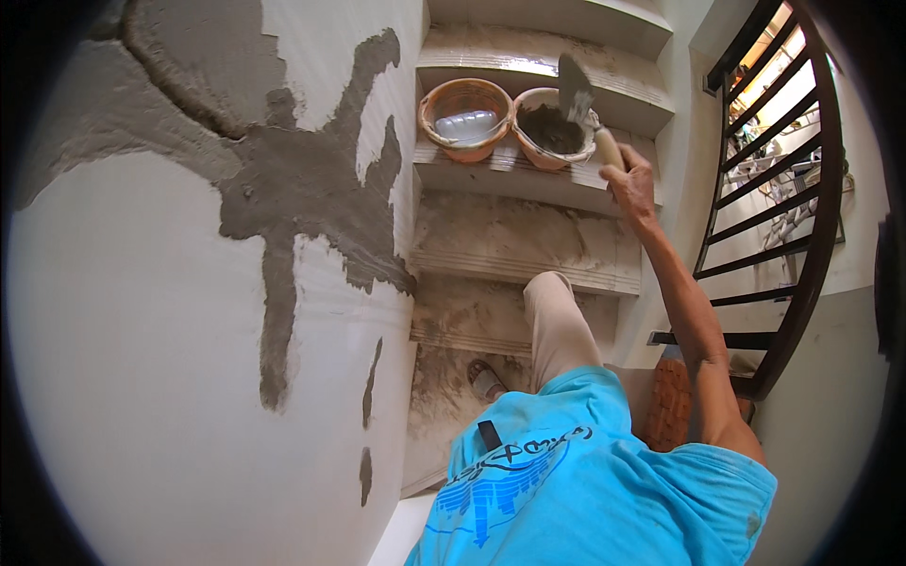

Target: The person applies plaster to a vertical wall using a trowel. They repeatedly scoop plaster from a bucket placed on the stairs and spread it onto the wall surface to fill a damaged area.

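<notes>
Turquoise shirt (pixel 604 462) fills our foreground. Our right hand (pixel 632 181) is wrapped around the handle (pixel 612 153) of a trowel (pixel 575 91), raised at a bucket (pixel 543 161) of grey mortar (pixel 549 130) on a stair step (pixel 505 179); another bucket (pixel 467 153) stands just beside (our left hand is out of view, its state we cannot tell).

Right grip (pixel 630 181) holds trowel (pixel 576 94) by mortar bucket (pixel 541 158); orange bucket (pixel 469 154) beside.
</notes>
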`<action>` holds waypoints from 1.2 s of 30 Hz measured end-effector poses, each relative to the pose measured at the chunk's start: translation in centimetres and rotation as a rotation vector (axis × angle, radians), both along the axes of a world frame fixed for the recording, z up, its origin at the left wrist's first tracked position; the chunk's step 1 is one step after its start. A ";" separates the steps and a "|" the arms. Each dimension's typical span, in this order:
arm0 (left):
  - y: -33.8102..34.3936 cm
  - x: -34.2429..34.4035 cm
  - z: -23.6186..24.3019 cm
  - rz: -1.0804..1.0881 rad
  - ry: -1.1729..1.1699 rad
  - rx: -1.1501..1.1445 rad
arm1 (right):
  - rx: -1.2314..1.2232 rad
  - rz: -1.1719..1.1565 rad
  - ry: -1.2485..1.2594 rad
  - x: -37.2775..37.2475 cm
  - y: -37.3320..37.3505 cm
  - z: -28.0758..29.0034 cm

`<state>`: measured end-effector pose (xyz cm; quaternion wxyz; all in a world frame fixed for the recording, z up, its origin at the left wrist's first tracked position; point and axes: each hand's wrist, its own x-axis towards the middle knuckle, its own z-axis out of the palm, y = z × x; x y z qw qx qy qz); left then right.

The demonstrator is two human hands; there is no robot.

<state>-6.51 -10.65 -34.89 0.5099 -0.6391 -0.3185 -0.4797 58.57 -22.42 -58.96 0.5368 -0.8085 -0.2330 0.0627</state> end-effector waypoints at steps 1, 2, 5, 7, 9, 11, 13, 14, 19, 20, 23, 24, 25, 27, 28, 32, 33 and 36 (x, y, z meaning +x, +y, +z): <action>0.0 1.5 -1.1 -0.084 0.010 -0.058 | 0.040 -0.029 -0.019 0.3 0.2 0.6; -0.5 2.1 -2.0 -0.141 0.042 -0.113 | 0.106 -0.049 -0.060 0.5 0.7 1.2; -0.4 4.1 -4.3 -0.288 0.278 -0.319 | 0.165 -0.136 -0.129 3.5 2.4 -1.8; -0.8 6.3 -6.1 -0.410 0.326 -0.502 | -0.171 -0.119 -0.221 7.2 3.2 -6.1; -2.6 10.0 -8.8 -0.542 0.124 -0.776 | -0.745 -0.034 0.162 10.8 3.8 -8.7; -3.1 10.1 -9.5 -0.450 0.213 -0.955 | -0.606 -0.115 -0.130 12.2 3.5 -13.3; -3.9 10.3 -10.7 -0.388 0.238 -1.123 | -0.500 -0.081 -0.099 12.6 3.5 -14.0; -4.5 10.6 -11.5 -0.368 0.220 -1.201 | -0.463 -0.006 0.082 12.6 3.8 -12.7; -3.6 12.3 -14.6 -0.376 0.133 -1.448 | -0.082 0.039 0.625 13.6 3.0 -12.4; -3.6 12.3 -14.6 -0.366 0.137 -1.445 | -0.008 0.046 0.687 13.6 2.7 -12.6; -3.2 11.8 -14.0 -0.299 0.163 -1.389 | 0.052 0.032 0.800 13.8 1.9 -12.8; -3.3 11.7 -12.9 -0.243 0.175 -1.340 | -0.042 0.016 0.792 14.0 2.0 -12.8; -3.3 11.6 -11.7 -0.186 0.188 -1.291 | -0.136 0.001 0.783 14.2 2.1 -12.9; -2.6 10.9 -10.3 -0.156 0.227 -1.116 | -0.042 0.047 0.811 14.2 1.8 -13.3; -2.3 11.2 -9.2 -0.180 0.243 -1.008 | 0.003 0.074 0.827 14.2 1.7 -13.5; -0.4 12.6 -6.4 -0.241 0.156 -0.593 | 0.144 0.031 0.940 13.6 1.3 -13.1; -0.1 12.0 -5.9 -0.167 0.135 -0.557 | 0.055 0.070 0.901 14.2 0.8 -13.3; 0.8 10.2 -4.9 -0.009 0.118 -0.379 | -0.224 0.157 0.641 13.8 1.4 -12.1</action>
